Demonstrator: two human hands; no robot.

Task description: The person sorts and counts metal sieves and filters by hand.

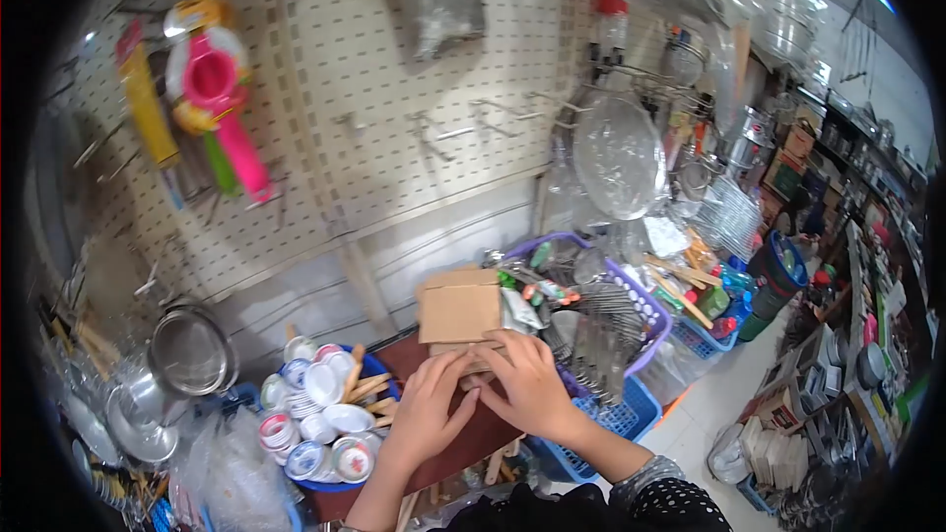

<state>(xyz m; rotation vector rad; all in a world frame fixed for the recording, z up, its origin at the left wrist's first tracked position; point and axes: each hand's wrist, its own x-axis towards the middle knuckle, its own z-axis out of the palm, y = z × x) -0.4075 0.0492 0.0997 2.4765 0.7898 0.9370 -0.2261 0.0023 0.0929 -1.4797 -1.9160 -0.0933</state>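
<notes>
A small brown cardboard box point(460, 307) with its flap raised sits on a dark red board point(414, 357). My left hand point(434, 402) is at the near left edge of the box, its fingers bent against the cardboard. From the right, my right hand point(527, 384) reaches to the same near edge, with its fingertips on the cardboard. Both hands almost meet there. What lies under the fingers is partly hidden.
A blue basin point(394, 389) of small bowls and spoons stands left. At the right are a purple basket point(650, 310) of metal utensils and a blue basket point(631, 421). Behind rises a pegboard point(345, 39) with hooks. Strainers point(192, 350) hang left; crowded shelves line the right.
</notes>
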